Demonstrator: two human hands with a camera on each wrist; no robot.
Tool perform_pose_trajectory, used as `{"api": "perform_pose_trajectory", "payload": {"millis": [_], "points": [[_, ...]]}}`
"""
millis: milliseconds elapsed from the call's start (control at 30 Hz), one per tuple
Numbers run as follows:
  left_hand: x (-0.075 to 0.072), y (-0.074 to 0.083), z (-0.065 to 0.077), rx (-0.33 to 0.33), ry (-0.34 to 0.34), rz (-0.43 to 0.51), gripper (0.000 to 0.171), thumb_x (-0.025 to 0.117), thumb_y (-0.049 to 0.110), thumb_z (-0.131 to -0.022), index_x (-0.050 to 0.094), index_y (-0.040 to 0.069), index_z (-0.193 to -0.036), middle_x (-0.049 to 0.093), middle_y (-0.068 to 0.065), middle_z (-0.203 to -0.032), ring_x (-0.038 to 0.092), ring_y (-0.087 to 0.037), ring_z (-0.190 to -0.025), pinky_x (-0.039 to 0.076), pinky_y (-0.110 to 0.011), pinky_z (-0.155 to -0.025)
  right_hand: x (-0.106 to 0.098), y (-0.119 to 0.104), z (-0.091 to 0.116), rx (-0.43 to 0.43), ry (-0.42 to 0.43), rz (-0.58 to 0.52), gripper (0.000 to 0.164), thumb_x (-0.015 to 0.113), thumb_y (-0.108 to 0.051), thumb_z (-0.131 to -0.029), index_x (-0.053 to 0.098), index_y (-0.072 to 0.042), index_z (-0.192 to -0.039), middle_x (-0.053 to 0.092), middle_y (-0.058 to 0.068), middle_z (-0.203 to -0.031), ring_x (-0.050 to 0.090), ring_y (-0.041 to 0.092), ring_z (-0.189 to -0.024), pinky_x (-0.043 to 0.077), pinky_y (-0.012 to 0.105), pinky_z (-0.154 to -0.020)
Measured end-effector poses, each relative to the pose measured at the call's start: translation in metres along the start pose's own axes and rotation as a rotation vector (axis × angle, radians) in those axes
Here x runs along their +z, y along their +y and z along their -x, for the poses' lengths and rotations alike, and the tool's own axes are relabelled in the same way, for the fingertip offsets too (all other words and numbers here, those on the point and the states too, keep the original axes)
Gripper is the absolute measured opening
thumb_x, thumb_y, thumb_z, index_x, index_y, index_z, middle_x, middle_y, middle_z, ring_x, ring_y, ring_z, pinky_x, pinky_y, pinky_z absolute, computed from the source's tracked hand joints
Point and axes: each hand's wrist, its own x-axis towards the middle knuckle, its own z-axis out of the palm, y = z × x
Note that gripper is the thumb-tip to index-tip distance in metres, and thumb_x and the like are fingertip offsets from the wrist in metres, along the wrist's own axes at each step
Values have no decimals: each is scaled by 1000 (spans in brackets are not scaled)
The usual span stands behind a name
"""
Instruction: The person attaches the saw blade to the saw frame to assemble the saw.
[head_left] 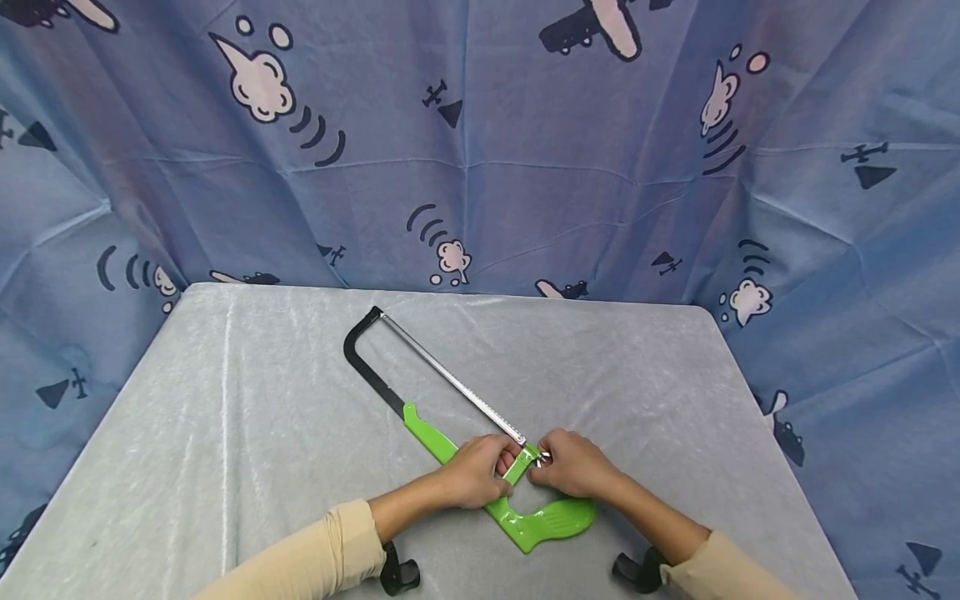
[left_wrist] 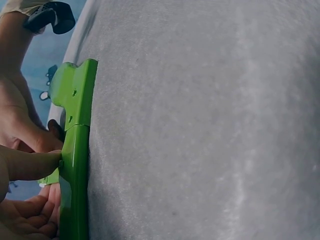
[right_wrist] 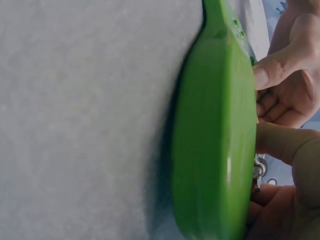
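Observation:
A hacksaw (head_left: 429, 435) lies slantwise on the table, with a green handle and rear frame, a black front bow and a silver toothed blade (head_left: 450, 379). My left hand (head_left: 474, 473) holds the green crosspiece near the blade's rear end, thumb against it. At that end, my right hand (head_left: 576, 467) pinches the shiny metal wing nut (head_left: 543, 459) between thumb and fingers. The right wrist view shows the green handle (right_wrist: 212, 130) large, with the wing nut (right_wrist: 259, 169) partly hidden behind it. In the left wrist view, my left thumb (left_wrist: 32, 165) presses on the green frame (left_wrist: 76, 170).
A grey plush cloth (head_left: 285, 400) covers the table. Blue printed curtains (head_left: 525, 192) hang behind it and along both sides. Black wrist mounts (head_left: 399, 573) sit beneath both forearms, near the table's front.

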Motion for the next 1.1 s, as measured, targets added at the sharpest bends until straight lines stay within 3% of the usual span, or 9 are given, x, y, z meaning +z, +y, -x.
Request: {"api": "perform_pose_trajectory", "payload": {"millis": [267, 533, 767, 1100], "points": [[1, 0, 1, 0, 1, 0, 35, 80, -2, -73, 64, 3, -103, 58, 3, -82, 53, -4, -75, 45, -18, -71, 0, -3, 0, 23, 9, 25, 30, 71, -10, -73, 46, -16, -57, 41, -9, -52, 39, 8, -48, 29, 24, -45], [1, 0, 1, 5, 2, -6, 35, 80, -2, -73, 63, 3, -103, 57, 3, -82, 53, -4, -75, 45, -18, -71, -3, -2, -1, -19, 23, 8, 31, 71, -9, -71, 43, -16, -59, 39, -8, -55, 38, 8, -51, 29, 24, -47], [0, -1, 0, 0, -4, -20, 35, 80, -1, -74, 63, 4, -104, 56, 5, -83, 52, -3, -76, 45, -17, -72, -9, 5, -2, -82, -19, -37, 18, 75, -13, -74, 57, -12, -71, 49, -7, -61, 45, 8, -55, 37, 24, -50], [0, 0, 0, -2, -2, -13, 35, 80, -2, -73, 63, 4, -103, 57, 4, -83, 52, -4, -75, 45, -18, -71, -25, 14, -1, -125, -61, -129, 17, 77, -18, -83, 63, -9, -80, 55, -3, -68, 49, 8, -60, 41, 24, -53]]}}
